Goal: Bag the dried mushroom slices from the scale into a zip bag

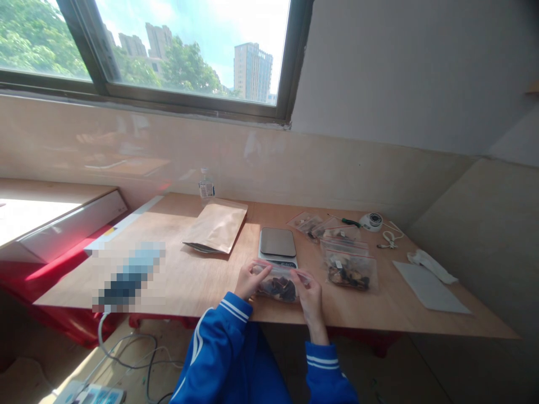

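A clear zip bag (pixel 278 287) with dark, flaky pieces in it lies at the table's front edge. My left hand (pixel 249 280) pinches the left end of its top strip between thumb and fingers. At the right end of the same strip, my right hand (pixel 310 294) has its thumb and fingers closed on the plastic. Just behind the bag stands a kitchen scale (pixel 278 242) with a grey metal plate, its front panel partly covered by the bag's top. To the left lies a brown paper pouch (pixel 219 224), its mouth facing me.
Several filled zip bags (pixel 349 269) lie right of the scale. Behind them are a green-handled screwdriver (pixel 350 222) and a white dome camera (pixel 372 221). White sheets (pixel 429 286) lie far right; a bottle (pixel 206 185) stands at the back. Cables (pixel 138 359) run along the floor.
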Demonstrator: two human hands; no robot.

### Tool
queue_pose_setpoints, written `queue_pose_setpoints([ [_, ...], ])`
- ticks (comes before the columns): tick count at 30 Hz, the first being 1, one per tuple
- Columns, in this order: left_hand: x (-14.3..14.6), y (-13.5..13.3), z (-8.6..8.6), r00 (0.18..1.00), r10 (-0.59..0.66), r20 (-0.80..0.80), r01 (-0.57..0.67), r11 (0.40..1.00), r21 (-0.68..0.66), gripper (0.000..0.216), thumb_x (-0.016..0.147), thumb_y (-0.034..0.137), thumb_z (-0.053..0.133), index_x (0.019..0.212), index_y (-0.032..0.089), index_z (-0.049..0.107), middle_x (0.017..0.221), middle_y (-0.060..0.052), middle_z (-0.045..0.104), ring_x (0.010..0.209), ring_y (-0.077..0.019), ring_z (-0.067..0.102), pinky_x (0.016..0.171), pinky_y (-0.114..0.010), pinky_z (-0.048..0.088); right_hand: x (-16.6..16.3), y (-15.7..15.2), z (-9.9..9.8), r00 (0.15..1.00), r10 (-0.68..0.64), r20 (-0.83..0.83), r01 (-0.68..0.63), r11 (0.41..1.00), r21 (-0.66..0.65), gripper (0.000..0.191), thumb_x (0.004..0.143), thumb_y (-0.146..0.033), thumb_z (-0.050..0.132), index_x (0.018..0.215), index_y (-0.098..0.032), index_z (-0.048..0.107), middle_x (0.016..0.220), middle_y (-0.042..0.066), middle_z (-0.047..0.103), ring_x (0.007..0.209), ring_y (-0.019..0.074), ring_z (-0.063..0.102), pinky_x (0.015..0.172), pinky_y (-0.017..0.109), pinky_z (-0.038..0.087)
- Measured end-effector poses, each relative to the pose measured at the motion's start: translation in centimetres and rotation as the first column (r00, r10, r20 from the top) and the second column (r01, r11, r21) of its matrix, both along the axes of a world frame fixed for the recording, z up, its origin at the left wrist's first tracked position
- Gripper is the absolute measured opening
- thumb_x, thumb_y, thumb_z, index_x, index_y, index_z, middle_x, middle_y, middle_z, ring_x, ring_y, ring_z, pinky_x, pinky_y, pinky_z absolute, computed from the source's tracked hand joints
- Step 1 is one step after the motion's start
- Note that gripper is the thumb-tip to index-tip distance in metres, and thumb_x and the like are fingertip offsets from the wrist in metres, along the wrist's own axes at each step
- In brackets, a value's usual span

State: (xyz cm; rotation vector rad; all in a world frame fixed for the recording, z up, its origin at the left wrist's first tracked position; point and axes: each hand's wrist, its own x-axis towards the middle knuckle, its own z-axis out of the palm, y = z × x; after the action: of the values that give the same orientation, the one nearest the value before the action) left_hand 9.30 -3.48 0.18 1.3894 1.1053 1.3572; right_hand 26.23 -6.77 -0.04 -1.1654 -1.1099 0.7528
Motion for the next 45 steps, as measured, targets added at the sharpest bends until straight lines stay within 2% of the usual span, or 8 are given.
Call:
queue_pose_setpoints([
  [8,0.1,-0.1,0.5,1.0,0.018,-0.001,-0.018,0.999,-0.033,0.028,0.07,0.041,0.07,0.078,0.015,0.072,0.067,-0.005,0.069,0.071,-0.0195,0.067,0.062,-0.028,0.054,0.0,0.2,-0.2,0.998,-0.029,-0.062,0.027,0.999,-0.035,0.029,0.07,-0.043,0.071,0.079,-0.016,0.07,0.077,0.005,0.069,0.074,0.0188,0.064,0.071,0.031,0.051],
  [12,0.1,0.0,0.2,0.997,-0.065,0.041,0.067,0.996,-0.05,0.031,0.07,0.043,0.07,0.081,0.013,0.071,0.078,-0.008,0.072,0.078,-0.021,0.068,0.068,-0.029,0.055,-0.4,0.2,-0.3,0.989,0.09,-0.114,-0.097,0.994,-0.055,0.028,0.071,-0.043,0.071,0.082,-0.017,0.071,0.079,0.005,0.072,0.074,0.0206,0.067,0.071,0.032,0.053],
  [15,0.1,-0.1,0.3,0.99,-0.132,0.046,0.135,0.988,-0.07,0.032,0.07,0.043,0.07,0.082,0.013,0.071,0.076,-0.007,0.072,0.073,-0.0199,0.068,0.065,-0.029,0.055,-0.8,0.2,-0.3,0.984,0.165,-0.063,-0.168,0.985,-0.046,0.025,0.073,-0.041,0.069,0.082,-0.018,0.072,0.079,0.006,0.072,0.073,0.0208,0.067,0.069,0.033,0.053],
  [18,0.1,-0.3,0.6,0.992,-0.123,0.03,0.125,0.989,-0.074,0.032,0.071,0.043,0.07,0.082,0.013,0.072,0.071,-0.006,0.071,0.067,-0.0185,0.067,0.061,-0.027,0.054,-1.1,0.2,-0.2,0.99,0.142,-0.011,-0.143,0.99,-0.012,0.022,0.075,-0.039,0.067,0.08,-0.018,0.072,0.078,0.005,0.071,0.072,0.0192,0.065,0.068,0.03,0.052],
  [23,0.1,-0.4,0.9,0.996,-0.09,-0.012,0.09,0.996,0.009,0.029,0.071,0.042,0.07,0.078,0.014,0.071,0.08,-0.007,0.072,0.077,-0.0192,0.067,0.071,-0.028,0.054,-1.5,0.2,-0.2,0.996,0.08,0.026,-0.08,0.996,0.029,0.019,0.075,-0.037,0.067,0.076,-0.018,0.07,0.075,0.003,0.068,0.071,0.0175,0.063,0.068,0.028,0.05],
  [30,0.2,-0.4,0.5,0.999,-0.033,0.001,0.033,0.999,-0.002,0.031,0.07,0.045,0.069,0.078,0.015,0.071,0.063,-0.004,0.068,0.064,-0.018,0.065,0.058,-0.027,0.052,-2.0,0.7,-0.6,0.998,0.058,-0.03,-0.059,0.998,-0.005,0.021,0.074,-0.036,0.068,0.081,-0.017,0.07,0.081,0.005,0.07,0.074,0.0185,0.065,0.07,0.03,0.052],
  [36,0.1,-0.3,1.0,0.992,-0.12,-0.041,0.123,0.99,0.073,0.027,0.073,0.041,0.069,0.077,0.015,0.071,0.079,-0.007,0.07,0.077,-0.0182,0.065,0.073,-0.028,0.051,-3.0,0.8,-0.6,0.997,0.083,0.006,-0.083,0.995,0.046,0.019,0.077,-0.035,0.066,0.082,-0.017,0.07,0.083,0.006,0.07,0.08,0.0194,0.065,0.075,0.031,0.052],
  [45,-0.1,-0.2,0.8,0.998,-0.018,-0.056,0.023,0.995,0.096,0.021,0.074,0.036,0.068,0.07,0.016,0.068,0.072,-0.003,0.067,0.074,-0.0166,0.063,0.072,-0.027,0.049,-4.6,1.0,-1.1,0.999,-0.047,0.0,0.047,0.998,0.048,0.024,0.078,-0.04,0.065,0.08,-0.016,0.071,0.082,0.007,0.071,0.074,0.0192,0.065,0.069,0.03,0.052],
])
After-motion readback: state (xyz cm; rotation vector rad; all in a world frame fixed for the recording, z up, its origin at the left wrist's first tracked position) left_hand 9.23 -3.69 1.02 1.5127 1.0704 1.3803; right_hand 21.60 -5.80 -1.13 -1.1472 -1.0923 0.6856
